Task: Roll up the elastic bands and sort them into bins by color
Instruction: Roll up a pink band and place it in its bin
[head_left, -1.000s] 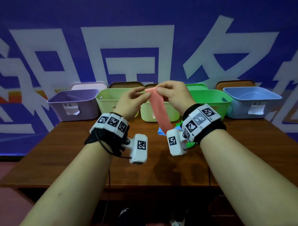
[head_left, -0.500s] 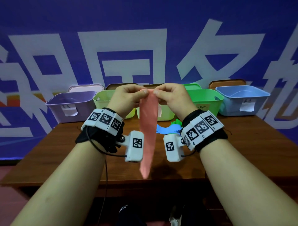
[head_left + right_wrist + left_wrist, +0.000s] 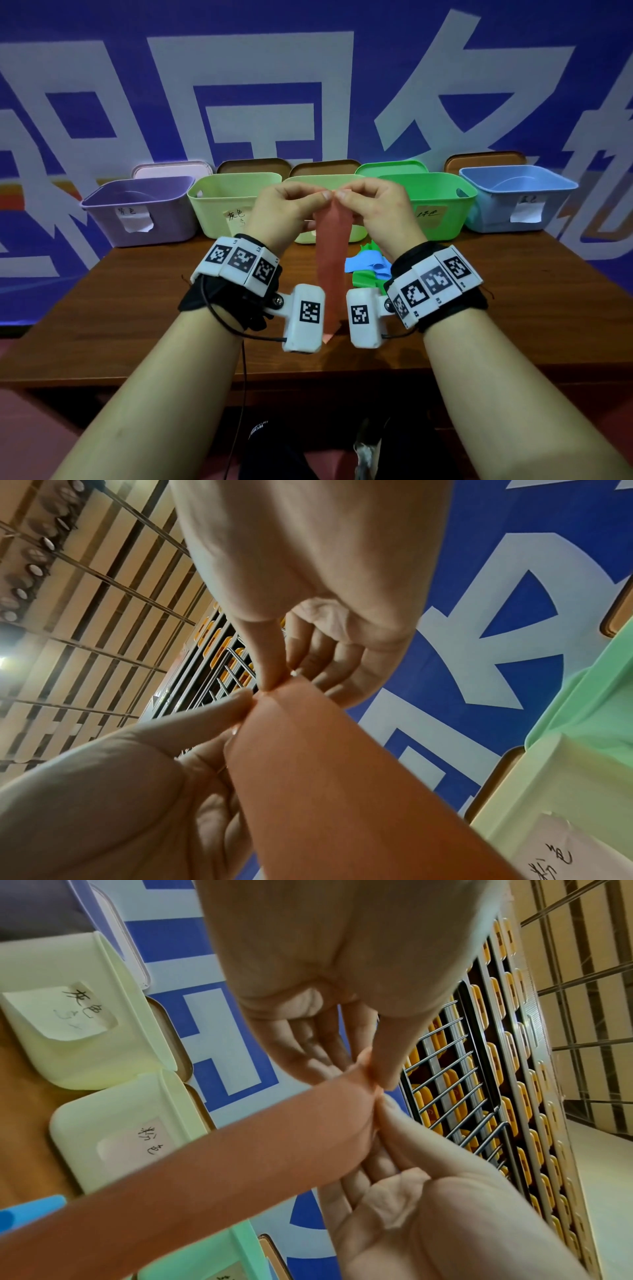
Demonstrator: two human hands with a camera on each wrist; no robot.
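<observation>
Hands (image 3: 334,209) before bin label (image 3: 236,216) "灰色"

The pink band (image 3: 330,270) hangs unrolled above the table's middle; blue and green bands (image 3: 368,270) lie heaped behind it; five bins (image 3: 233,202) line the far edge.

Salmon-pink band (image 3: 330,260), purple bin (image 3: 137,212)

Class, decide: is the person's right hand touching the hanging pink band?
Touching. In the right wrist view, the right hand pinches the top edge of the pink band between thumb and forefinger, with no gap.
</observation>
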